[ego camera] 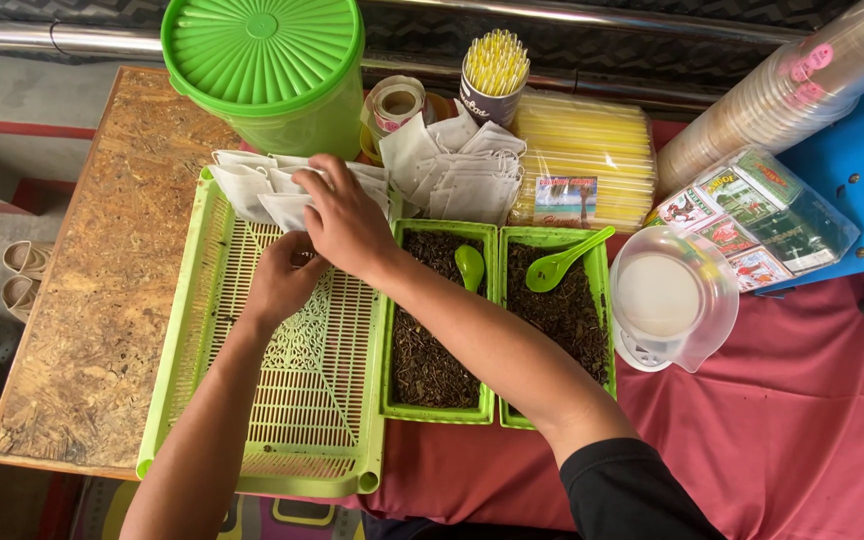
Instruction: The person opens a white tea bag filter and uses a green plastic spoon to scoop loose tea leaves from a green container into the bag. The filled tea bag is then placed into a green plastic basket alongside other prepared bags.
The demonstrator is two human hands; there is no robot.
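Green slatted tray (252, 400) sits at the tabletop's (102, 300) left side, and I have both hands over its far end. My right hand (347, 225) lies across a row of white filter bags (247, 185) stacked along the tray's top edge, fingers curled down onto them. My left hand (282, 280) is just below, partly under the right; I cannot tell whether its fingers grip anything. Right of the tray, two green bins (442, 410) of dark loose tea sit side by side, a green spoon (469, 266) in each. More white bags (462, 175) are heaped behind them, beside a green lidded tub (267, 70).
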